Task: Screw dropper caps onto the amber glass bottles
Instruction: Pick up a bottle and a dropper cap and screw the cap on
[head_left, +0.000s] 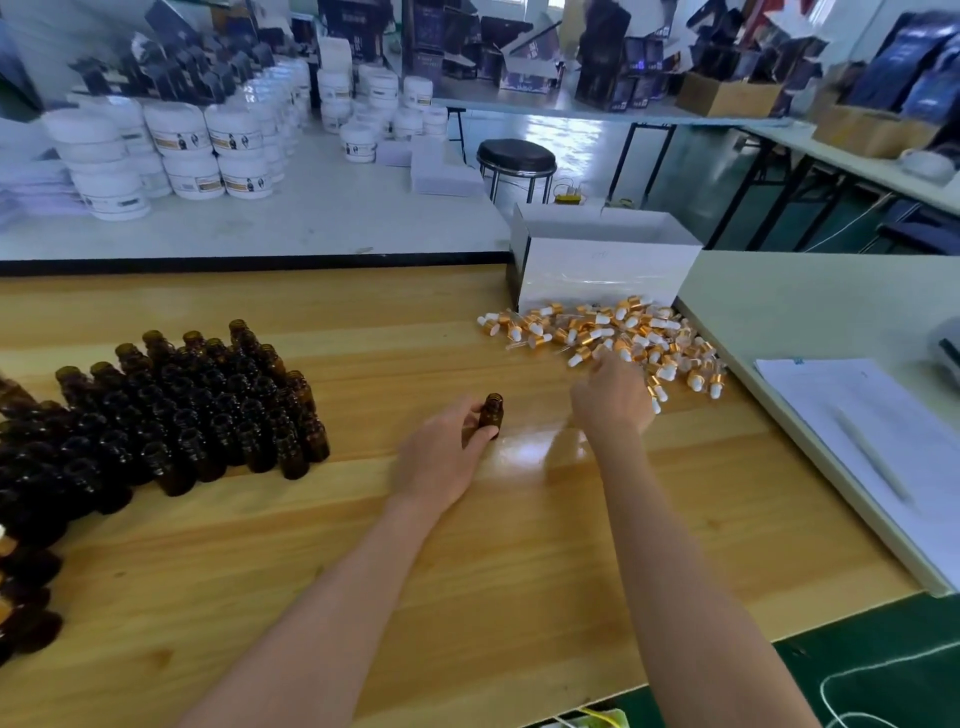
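On the wooden table (467, 545) a dense crowd of uncapped amber bottles (197, 410) stands at the left; a heap of dropper caps (613, 332) lies at the right, just in front of a white box (602, 270); the left hand (441, 457), forearm stretched forward, curls thumb and fingers round one upright bottle (491, 413) standing between them; the right hand (613, 395) reaches palm down to the heap's near edge, its fingers blurred, so its grip cannot be told.
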